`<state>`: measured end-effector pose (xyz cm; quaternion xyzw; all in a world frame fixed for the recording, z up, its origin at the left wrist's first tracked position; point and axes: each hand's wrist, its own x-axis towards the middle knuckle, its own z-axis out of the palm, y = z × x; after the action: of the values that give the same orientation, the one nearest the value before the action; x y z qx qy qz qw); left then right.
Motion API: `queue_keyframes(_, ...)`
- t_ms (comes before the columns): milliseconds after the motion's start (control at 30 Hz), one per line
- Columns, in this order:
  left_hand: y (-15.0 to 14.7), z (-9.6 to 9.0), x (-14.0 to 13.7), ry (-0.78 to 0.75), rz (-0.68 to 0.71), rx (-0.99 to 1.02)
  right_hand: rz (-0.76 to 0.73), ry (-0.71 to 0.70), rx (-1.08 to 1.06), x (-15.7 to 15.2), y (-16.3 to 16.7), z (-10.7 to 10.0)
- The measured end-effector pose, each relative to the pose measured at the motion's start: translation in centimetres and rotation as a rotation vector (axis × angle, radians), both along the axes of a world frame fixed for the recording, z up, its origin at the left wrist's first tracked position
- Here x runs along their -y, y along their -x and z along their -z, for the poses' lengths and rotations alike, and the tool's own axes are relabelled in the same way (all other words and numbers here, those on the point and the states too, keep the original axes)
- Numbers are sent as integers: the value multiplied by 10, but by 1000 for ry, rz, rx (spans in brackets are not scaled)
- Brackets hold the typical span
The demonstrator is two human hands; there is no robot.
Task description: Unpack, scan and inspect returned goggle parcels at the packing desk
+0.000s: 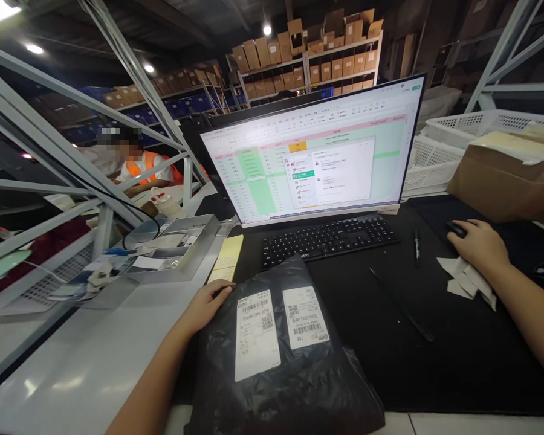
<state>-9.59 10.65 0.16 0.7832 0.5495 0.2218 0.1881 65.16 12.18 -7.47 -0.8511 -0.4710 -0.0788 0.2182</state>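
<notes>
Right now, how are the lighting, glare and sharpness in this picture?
Head view: white glare spots on the glossy white tabletop, soft sheen on the wrinkled black plastic parcel; head view: overexposed round white lamp against a dark ceiling; head view: small text on the black-edged monitor unreadable.

Black parcel [299, 386], white barcoded labels [257, 338], pen [417, 249] apparently black

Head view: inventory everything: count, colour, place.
Parcel: one, black, front
Monitor: one, black, centre
Keyboard: one, black, below monitor
Marker: one, black, beside keyboard
Slender tool: one, black, right
Paper strip: one, yellow, left
Tissue: some, beige, right
Tray: one, grey, left
Baskets: several, white, right
Carton: one, brown, right
Shelved cartons: many, brown, background
Lamps: several, white, overhead
Co-worker: one, orange vest, left
Mouse: one, black, right
Left hand: one, bare, against parcel
Right hand: one, bare, on mouse
</notes>
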Motion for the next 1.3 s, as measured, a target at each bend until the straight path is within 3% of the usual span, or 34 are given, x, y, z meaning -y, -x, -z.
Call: queue_keyframes(1300, 2, 4, -2, 15, -3, 4, -16, -2, 2, -2, -4, 3)
